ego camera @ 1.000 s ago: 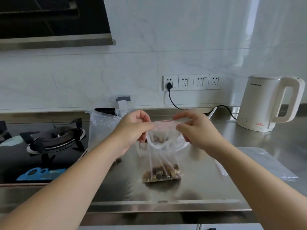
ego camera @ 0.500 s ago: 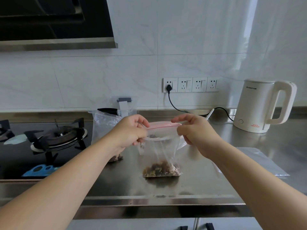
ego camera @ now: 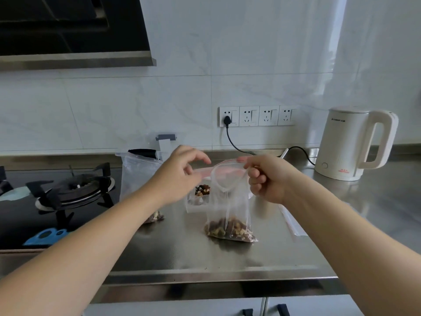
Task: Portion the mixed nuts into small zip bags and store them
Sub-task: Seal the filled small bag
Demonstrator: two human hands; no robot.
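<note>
A small clear zip bag (ego camera: 227,208) stands on the steel counter (ego camera: 173,247) with mixed nuts (ego camera: 229,230) in its bottom. Its pink zip strip (ego camera: 227,171) is held up, and the mouth gapes in a loop. My right hand (ego camera: 266,179) pinches the strip's right end. My left hand (ego camera: 180,176) holds the strip's left end between thumb and fingers, the index finger stretched out above it. Behind the bag is a clear box of nuts (ego camera: 201,193). A larger plastic bag (ego camera: 136,179) with nuts at its bottom stands to the left, partly hidden by my left arm.
A white kettle (ego camera: 350,144) stands at the back right, its black cable (ego camera: 234,142) plugged into the wall sockets. A gas hob (ego camera: 70,190) lies to the left. Flat empty bags (ego camera: 292,224) lie right of my right arm. The counter's front edge (ego camera: 205,275) is near.
The bag's top was pulled flat between both hands; now its mouth gapes in a loop. My left hand's fingers have loosened and spread. The bag sits a little further right.
</note>
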